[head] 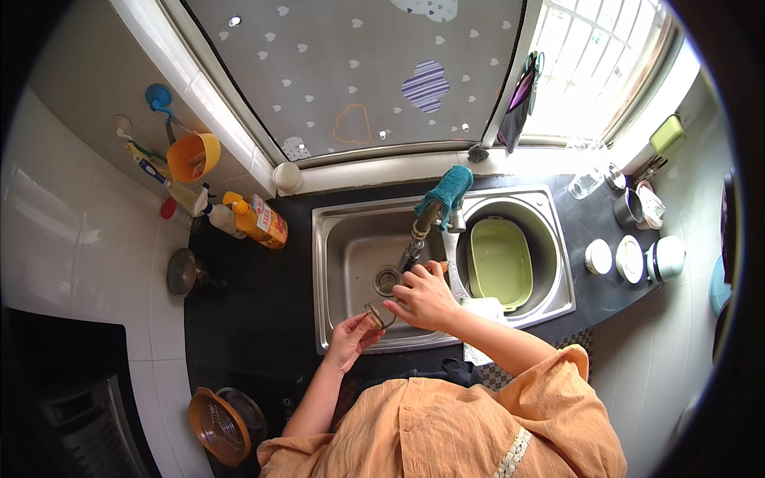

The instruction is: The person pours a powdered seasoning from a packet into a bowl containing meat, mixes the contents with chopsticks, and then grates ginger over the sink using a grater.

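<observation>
Over the near edge of the left sink basin (352, 251), my left hand (351, 342) pinches a small brownish piece (375, 318) between thumb and fingers. Against that piece sits the curved metal head of what looks like a peeler (391, 323). My right hand (423, 297) is curled over the tool, and an orange handle end (444, 266) sticks out past its fingers. Its palm side is hidden. Just beyond the right hand hangs the faucet spout (412, 254), with the drain (387, 279) below and to its left. No water stream can be made out.
A green plastic basin (501, 263) stands in the round right sink bowl. A teal cloth (448, 190) wraps the faucet. Bottles (260, 221) line the counter's left; cups (597, 257) and a glass jar (587, 182) are at right. A white cloth (483, 310) drapes over the sink's front edge.
</observation>
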The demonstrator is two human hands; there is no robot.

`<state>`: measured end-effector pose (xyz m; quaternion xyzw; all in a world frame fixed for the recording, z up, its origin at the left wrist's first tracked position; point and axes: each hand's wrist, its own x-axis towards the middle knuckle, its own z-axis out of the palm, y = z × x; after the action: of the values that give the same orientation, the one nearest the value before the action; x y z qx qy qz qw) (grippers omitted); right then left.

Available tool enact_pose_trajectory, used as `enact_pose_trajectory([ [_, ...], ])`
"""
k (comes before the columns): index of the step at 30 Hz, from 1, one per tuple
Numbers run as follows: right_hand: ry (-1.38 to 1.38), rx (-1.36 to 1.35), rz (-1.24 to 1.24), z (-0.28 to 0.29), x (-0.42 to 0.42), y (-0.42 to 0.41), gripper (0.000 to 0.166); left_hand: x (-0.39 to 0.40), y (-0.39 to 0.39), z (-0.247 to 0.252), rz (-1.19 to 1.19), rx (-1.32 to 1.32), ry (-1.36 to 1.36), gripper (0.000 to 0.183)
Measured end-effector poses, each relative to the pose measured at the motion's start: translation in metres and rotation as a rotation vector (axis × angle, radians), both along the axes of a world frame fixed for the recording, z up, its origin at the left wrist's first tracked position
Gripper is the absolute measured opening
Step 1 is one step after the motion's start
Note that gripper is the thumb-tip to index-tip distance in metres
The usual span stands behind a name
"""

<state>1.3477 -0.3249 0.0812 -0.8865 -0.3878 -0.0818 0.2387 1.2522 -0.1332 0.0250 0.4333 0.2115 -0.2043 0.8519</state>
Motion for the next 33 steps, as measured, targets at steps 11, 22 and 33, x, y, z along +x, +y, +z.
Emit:
enact_pose_trajectory([
  [11,0.037,-0.025,0.001,0.008,-0.004,0.004,0.032,-0.001,0.002,0.000,0.016,0.062,-0.007,0.033],
  [22,-0.022,0.033,0.001,-0.001,-0.003,0.005,0.031,-0.004,-0.002,0.004,0.053,0.127,-0.028,0.029],
  [33,-0.014,-0.195,-0.189,-0.026,0.006,-0.017,0.033,-0.012,0.012,0.022,0.066,0.042,-0.026,0.029],
])
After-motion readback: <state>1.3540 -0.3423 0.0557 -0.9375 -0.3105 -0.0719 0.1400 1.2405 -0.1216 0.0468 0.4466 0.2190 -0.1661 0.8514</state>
